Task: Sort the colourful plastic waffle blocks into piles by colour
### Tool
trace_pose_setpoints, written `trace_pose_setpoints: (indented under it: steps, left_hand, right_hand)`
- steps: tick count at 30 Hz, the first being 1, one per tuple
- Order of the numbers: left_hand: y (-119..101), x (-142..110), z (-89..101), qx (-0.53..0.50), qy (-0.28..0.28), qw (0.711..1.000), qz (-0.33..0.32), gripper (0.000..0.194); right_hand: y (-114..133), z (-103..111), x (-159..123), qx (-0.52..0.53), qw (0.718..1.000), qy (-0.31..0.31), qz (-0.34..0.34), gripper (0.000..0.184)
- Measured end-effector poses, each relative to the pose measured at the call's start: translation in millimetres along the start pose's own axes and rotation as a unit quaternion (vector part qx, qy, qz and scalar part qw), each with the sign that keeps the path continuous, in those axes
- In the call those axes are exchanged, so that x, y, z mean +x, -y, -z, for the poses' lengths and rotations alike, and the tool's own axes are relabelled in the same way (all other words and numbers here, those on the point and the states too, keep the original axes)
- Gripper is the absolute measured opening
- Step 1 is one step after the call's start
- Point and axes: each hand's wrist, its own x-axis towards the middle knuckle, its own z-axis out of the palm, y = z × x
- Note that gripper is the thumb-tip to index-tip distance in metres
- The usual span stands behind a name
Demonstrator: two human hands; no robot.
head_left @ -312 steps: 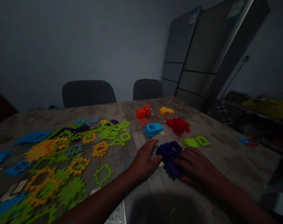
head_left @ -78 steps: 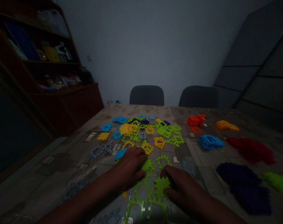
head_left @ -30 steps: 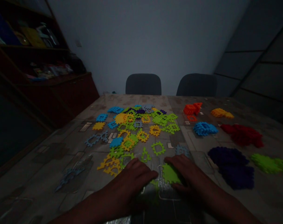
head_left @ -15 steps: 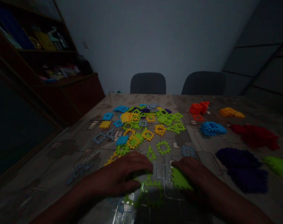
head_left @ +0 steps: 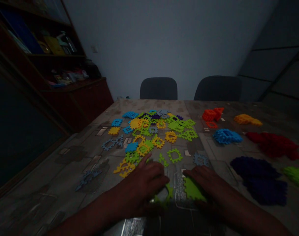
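Toothed plastic building pieces lie across the table in front of me. My left hand (head_left: 149,182) is curled over a lime-green open-framed piece (head_left: 169,193), with one finger sticking out; the palm hides much of that piece. Close on the other side, my right hand (head_left: 208,183) grips a stack topped by a solid lime-green square piece (head_left: 192,189), its outer side covered by the fingers. Just beyond both hands are a green ring-shaped piece (head_left: 174,155), a small green triangular piece (head_left: 163,160) and a grey window-like piece (head_left: 200,159).
A mixed heap of pieces (head_left: 151,123) spreads over the table's middle. On the right sit sorted piles: orange (head_left: 212,114), yellow (head_left: 247,120), blue (head_left: 226,136), red (head_left: 273,144), dark purple (head_left: 259,178) and green (head_left: 295,176). Two chairs (head_left: 158,88) stand behind the table (head_left: 53,170).
My left hand has moved right and nearer the right hand, closing over the green framed pieces. More yellow pieces show where it was. My right hand keeps its hold on the green stack.
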Motion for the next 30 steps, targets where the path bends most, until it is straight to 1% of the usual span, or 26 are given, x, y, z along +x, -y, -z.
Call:
trace_pose_setpoints:
  steps: [2, 4, 6, 9, 12, 15, 19, 25, 30]
  left_hand:
    - [3, -8, 8.7, 0.04, -0.075, 0.996, 0.018, 0.055]
    - [6, -20, 11.7, 0.068, -0.141, 0.987, 0.037, 0.055]
    - [7, -32, 6.5, 0.085, -0.164, 0.982, 0.051, 0.054]
    - [4, -46, -13.3, 0.099, -0.154, 0.981, 0.058, 0.053]
    - [-2, -53, -34.4, 0.11, -0.139, 0.98, 0.088, 0.058]
    - [-5, -55, -45.0, 0.104, -0.134, 0.98, 0.101, 0.063]
    - [-6, -60, -44.7, 0.073, -0.12, 0.985, 0.099, 0.061]
    - [-7, -68, -40.2, 0.066, -0.106, 0.988, 0.092, 0.065]
    - [-4, -70, -34.7, 0.031, -0.056, 0.994, 0.084, 0.068]
  right_hand:
    - [-1, -1, -1, -0.003, 1.0, 0.003, -0.002, 0.079]
    - [-1, 0, -1, -0.005, 1.0, 0.012, -0.002, 0.079]
    - [0, 1, 0, -0.007, 1.0, 0.016, -0.004, 0.08]
    - [4, 5, 2, -0.013, 1.0, 0.02, -0.013, 0.076]
    - [7, 8, 3, -0.016, 0.999, 0.033, -0.018, 0.072]
    - [5, 7, 2, -0.018, 1.0, 0.023, -0.011, 0.07]
    - [0, 4, 0, -0.03, 0.999, -0.003, 0.015, 0.072]
    - [-1, 9, -3, -0.036, 0.999, 0.005, 0.028, 0.071]
    - [-3, 11, -4, -0.026, 0.999, 0.007, 0.02, 0.075]
